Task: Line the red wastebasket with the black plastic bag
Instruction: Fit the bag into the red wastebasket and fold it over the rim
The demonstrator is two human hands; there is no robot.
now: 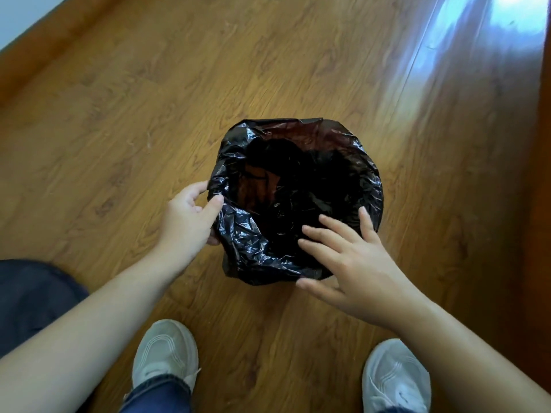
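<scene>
The black plastic bag is draped over the round wastebasket on the wooden floor, folded down around its rim and hanging into it. Only a reddish tint of the wastebasket shows through the thin plastic inside; its outer wall is hidden. My left hand holds the bag's folded edge at the basket's left side, thumb on top and fingers underneath. My right hand lies over the near right rim with fingers spread flat on the plastic, gripping nothing.
Wooden plank floor surrounds the basket. My two white sneakers stand just in front of it. A pale wall edge runs along the far left. A darker wooden strip borders the right side.
</scene>
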